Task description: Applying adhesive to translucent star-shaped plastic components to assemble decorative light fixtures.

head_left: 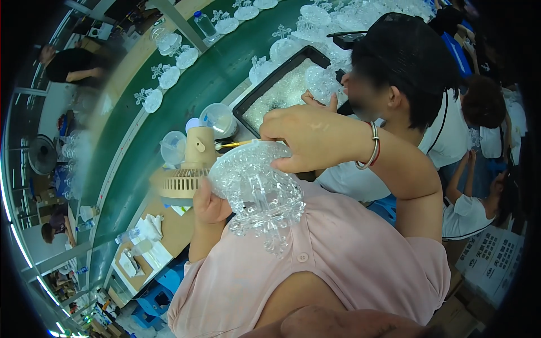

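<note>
A clear plastic ornament (259,194) is in front of my chest, with a pale round disc at its upper end and beaded, branching parts hanging below. My left hand (211,204) grips the disc's left edge, most of its fingers hidden. My right hand (301,135), with bangles at the wrist, closes on the disc's upper right rim. A thin yellow-handled brush (234,144) pokes out beside my right fingers. Whether they also hold it I cannot tell. Just left of the ornament stands a beige fan (189,163).
A black tray (253,104) of clear beads lies ahead, where a co-worker in a black cap (406,62) handles a clear piece. Similar ornaments (169,77) line the green conveyor (208,76). Clear tubs (218,119) stand behind the fan. A bottle (204,23) stands farther off.
</note>
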A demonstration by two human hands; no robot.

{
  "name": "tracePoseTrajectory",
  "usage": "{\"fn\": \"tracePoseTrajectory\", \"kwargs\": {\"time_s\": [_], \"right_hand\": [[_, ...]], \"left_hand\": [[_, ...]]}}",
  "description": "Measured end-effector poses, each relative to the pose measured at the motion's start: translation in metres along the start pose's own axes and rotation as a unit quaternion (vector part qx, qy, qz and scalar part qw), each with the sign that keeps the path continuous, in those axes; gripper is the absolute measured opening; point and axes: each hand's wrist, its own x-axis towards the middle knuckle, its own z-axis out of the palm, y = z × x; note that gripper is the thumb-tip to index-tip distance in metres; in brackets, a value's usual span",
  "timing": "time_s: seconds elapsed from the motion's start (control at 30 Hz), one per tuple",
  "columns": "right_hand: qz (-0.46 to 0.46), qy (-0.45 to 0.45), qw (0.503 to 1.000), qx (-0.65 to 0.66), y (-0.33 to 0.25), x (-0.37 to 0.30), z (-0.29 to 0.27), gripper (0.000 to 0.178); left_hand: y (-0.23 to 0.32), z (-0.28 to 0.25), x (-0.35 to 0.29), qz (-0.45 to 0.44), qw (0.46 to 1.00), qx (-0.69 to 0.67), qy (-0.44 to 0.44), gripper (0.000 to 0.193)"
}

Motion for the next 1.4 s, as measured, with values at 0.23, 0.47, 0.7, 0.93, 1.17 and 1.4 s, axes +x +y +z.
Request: {"fn": "tracePoseTrajectory", "kwargs": {"time_s": [0.23, 0.47, 0.7, 0.93, 1.17, 1.4], "right_hand": [[-0.011, -0.029, 0.999, -0.034, 0.008, 0.006, 0.001, 0.033], [-0.029, -0.009, 0.999, -0.029, 0.011, 0.011, -0.001, 0.034], [-0.026, -0.021, 0.999, -0.017, 0.034, 0.019, -0.003, 0.035], [-0.003, 0.002, 1.000, 0.028, 0.042, 0.021, -0.002, 0.033], [0.142, 0.188, 0.941, 0.243, 0.067, 0.025, -0.001, 0.015], [0.185, 0.282, 0.916, 0.216, 0.062, 0.014, 0.028, 0.014]], "left_hand": [[0.006, 0.011, 0.004, -0.035, 0.982, 0.176, 0.052, 0.064], [0.002, 0.007, 0.014, -0.013, 0.996, -0.041, -0.082, 0.064], [-0.004, 0.011, 0.023, -0.072, 0.986, -0.137, -0.067, 0.056], [-0.001, 0.023, 0.026, -0.087, 0.995, -0.044, 0.012, 0.053], [0.008, 0.037, 0.038, -0.029, 0.981, -0.179, 0.072, 0.054], [0.010, 0.044, 0.045, 0.054, 0.976, -0.199, 0.072, 0.050]]}}
